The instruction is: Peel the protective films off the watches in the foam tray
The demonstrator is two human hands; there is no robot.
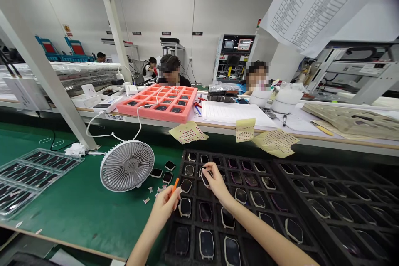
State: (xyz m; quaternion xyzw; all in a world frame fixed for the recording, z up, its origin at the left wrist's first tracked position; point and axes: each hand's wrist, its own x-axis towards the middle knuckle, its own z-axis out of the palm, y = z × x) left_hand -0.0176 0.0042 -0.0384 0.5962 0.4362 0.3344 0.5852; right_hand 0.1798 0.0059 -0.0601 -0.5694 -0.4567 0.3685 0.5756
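My left hand [166, 203] is closed around a slim orange tool [175, 184], which points up at the left edge of the black foam tray [193, 226]. What kind of tool it is I cannot make out. Over the tray's second row, my right hand [216, 182] pinches a smartwatch [205, 178] with a dark screen and a pale frame; the fingers partly cover it. Other smartwatches sit in the tray's compartments, one [206, 244] near the front edge. Left of the tray, a few watches [167, 177] lie loose on the green mat beside small pinkish-white scraps [146, 200].
A grey fan [127, 166] stands left of the loose watches. Farther left is a clear plastic tray [59, 161] of dark parts. A second black tray [338, 193] adjoins on the right. The shelf behind carries a pink foam tray [149, 113] and papers [237, 113]. People sit beyond.
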